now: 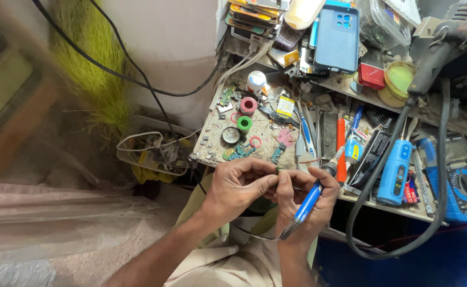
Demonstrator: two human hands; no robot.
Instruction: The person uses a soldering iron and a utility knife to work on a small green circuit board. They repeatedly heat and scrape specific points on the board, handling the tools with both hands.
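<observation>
My left hand [240, 186] and my right hand [303, 197] meet in front of a cluttered workbench [212, 139]. Together their fingertips pinch a tiny dark-green part [278, 170]. My right hand also grips a blue-handled soldering iron [309, 201], whose tip points up and right toward the bench and whose cord trails down over my lap. My left hand's fingers are curled around the small part; what it is stays too small to tell.
The bench holds small tape rolls [246, 114], circuit-board scraps, tweezers, a blue tool [394, 172], a multimeter [464, 186] and a thick black cable [374, 186]. Phone cases [338, 38] pile on a shelf behind. A tray of wires [156, 152] sits at the left, beside a green broom [92, 69].
</observation>
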